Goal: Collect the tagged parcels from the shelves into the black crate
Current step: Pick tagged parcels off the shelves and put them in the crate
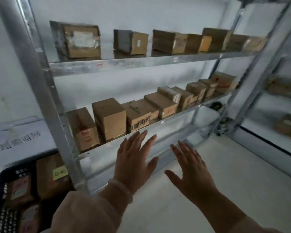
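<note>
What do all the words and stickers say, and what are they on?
"超期退回": mirrored grey characters on the white surface left of the metal rack.
Yellow tag on a parcel in the black crate: marks too blurred to read.
Red print on the leftmost lower-shelf box: blurred.
Dark print on the third lower-shelf box: blurred.
White label on the top-left box: too blurred.
Small shelf-edge stickers: too small.

Black crate (2, 179) cut off by the left edge; parcel labels blurred.
</note>
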{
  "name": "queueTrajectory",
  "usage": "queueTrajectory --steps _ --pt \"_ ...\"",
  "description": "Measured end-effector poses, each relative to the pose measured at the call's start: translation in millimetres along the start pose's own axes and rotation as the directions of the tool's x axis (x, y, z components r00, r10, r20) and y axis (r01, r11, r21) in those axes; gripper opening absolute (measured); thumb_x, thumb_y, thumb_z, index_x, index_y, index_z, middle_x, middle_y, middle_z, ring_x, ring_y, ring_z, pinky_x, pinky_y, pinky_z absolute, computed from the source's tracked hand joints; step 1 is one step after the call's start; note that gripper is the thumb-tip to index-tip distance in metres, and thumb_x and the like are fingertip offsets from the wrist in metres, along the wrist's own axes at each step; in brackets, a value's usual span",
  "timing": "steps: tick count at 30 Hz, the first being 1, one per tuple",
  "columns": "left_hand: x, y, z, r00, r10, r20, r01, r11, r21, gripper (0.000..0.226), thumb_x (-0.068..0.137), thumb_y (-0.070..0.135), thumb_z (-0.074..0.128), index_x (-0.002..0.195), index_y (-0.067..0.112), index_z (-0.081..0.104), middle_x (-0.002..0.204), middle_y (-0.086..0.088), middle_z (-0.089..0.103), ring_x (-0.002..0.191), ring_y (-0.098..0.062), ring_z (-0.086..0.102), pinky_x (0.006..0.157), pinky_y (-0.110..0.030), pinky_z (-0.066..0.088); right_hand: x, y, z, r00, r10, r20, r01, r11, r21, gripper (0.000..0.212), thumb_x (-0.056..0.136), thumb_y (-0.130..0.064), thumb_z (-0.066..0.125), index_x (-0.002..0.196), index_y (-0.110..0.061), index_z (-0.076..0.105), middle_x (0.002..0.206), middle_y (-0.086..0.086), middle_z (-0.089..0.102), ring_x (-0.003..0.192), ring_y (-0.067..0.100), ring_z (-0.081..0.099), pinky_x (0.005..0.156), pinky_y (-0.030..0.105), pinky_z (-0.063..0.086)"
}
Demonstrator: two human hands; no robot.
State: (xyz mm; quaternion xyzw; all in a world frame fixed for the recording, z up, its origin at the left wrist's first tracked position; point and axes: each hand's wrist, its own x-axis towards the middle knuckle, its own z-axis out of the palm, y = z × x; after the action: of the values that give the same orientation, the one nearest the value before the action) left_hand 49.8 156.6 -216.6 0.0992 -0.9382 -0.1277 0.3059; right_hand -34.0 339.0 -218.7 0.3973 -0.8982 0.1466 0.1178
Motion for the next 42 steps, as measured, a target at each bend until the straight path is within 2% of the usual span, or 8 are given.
queueTrajectory --steps 5,9,14,20,27,33,37,42 --pt "62.4 82.3 12.1 0.977 0.207 -0.047 -0.208 0.978 -0.032 0.058 0.087 0.046 0.058 0.14 0.026 0.048 0.143 -0.003 0.048 0.133 -0.024 0.044 0.105 -0.048 0.042 -15.6 64.9 -56.5 0.981 0.157 -0.114 -0.158 0.988 0.0 0.078 0.082 -0.077 0.024 0.144 -0.046 -0.012 0.154 -0.016 -0.012 0.143 0.005 -0.016 0.114 0.027 -0.01" --pt "106.8 125.3 33.4 0.952 0.297 -0.068 -0.301 0.952 -0.059 0.056 0.087 0.047 0.058 0.139 0.027 0.049 0.144 -0.001 0.047 0.135 -0.023 0.041 0.107 -0.049 0.04 -19.4 115.1 -82.1 0.955 0.252 -0.156 -0.259 0.966 -0.028 0.078 0.079 -0.081 0.016 0.144 -0.049 -0.014 0.155 -0.018 -0.014 0.142 0.004 -0.019 0.113 0.026 -0.013" --pt "184.8 167.4 58.2 0.923 0.359 -0.135 -0.372 0.924 -0.084 0.059 0.087 0.05 0.054 0.14 0.025 0.048 0.143 -0.002 0.047 0.134 -0.024 0.042 0.108 -0.044 0.039 6.7 175.8 -111.5 0.911 0.335 -0.241 -0.364 0.928 -0.084 0.082 0.081 -0.08 0.018 0.15 -0.041 -0.003 0.159 -0.013 -0.005 0.145 0.007 -0.012 0.115 0.029 -0.01" --pt "275.8 196.0 99.3 0.906 0.399 -0.142 -0.418 0.897 -0.143 0.063 0.087 0.056 0.043 0.144 0.029 0.041 0.149 0.002 0.04 0.138 -0.022 0.037 0.11 -0.046 0.038 76.0 238.5 -136.9 0.865 0.358 -0.353 -0.413 0.906 -0.094 0.081 0.08 -0.076 0.021 0.15 -0.041 0.0 0.156 -0.017 -0.009 0.144 0.003 -0.014 0.117 0.029 -0.004" --pt "379.1 199.0 160.7 0.886 0.445 -0.131 -0.463 0.868 -0.178 0.063 0.086 0.055 0.051 0.144 0.032 0.039 0.15 0.001 0.039 0.139 -0.019 0.034 0.108 -0.044 0.041 152.3 299.1 -130.0 0.835 0.429 -0.344 -0.48 0.874 -0.074 0.081 0.079 -0.077 0.02 0.149 -0.043 -0.006 0.157 -0.017 -0.013 0.144 0.004 -0.018 0.12 0.033 -0.002" --pt "438.7 220.5 217.1 0.857 0.508 -0.086 -0.515 0.836 -0.191 0.066 0.089 0.06 0.04 0.148 0.035 0.025 0.153 0.004 0.032 0.142 -0.017 0.029 0.109 -0.042 0.04 183.5 360.5 -124.3 0.809 0.466 -0.357 -0.512 0.858 -0.039 0.079 0.08 -0.077 0.023 0.141 -0.051 -0.019 0.153 -0.024 -0.018 0.141 -0.001 -0.021 0.116 0.027 -0.007" --pt "473.2 242.4 251.2 0.857 0.505 -0.098 -0.514 0.832 -0.206 0.065 0.088 0.059 0.042 0.146 0.033 0.032 0.151 0.002 0.037 0.14 -0.018 0.034 0.109 -0.044 0.04 209.6 415.4 -128.1 0.796 0.465 -0.387 -0.507 0.862 -0.006 0.08 0.079 -0.076 0.024 0.137 -0.052 -0.025 0.152 -0.024 -0.017 0.141 -0.001 -0.019 0.116 0.025 -0.006" --pt "530.1 288.7 301.6 0.864 0.485 -0.132 -0.502 0.845 -0.182 0.064 0.087 0.058 0.043 0.145 0.032 0.036 0.148 0.002 0.04 0.135 -0.019 0.04 0.108 -0.039 0.041 246.8 509.9 -140.2 0.816 0.427 -0.39 -0.469 0.883 -0.015 0.08 0.083 -0.073 0.03 0.142 -0.048 -0.018 0.155 -0.02 -0.015 0.14 -0.001 -0.02 0.112 0.023 -0.013"
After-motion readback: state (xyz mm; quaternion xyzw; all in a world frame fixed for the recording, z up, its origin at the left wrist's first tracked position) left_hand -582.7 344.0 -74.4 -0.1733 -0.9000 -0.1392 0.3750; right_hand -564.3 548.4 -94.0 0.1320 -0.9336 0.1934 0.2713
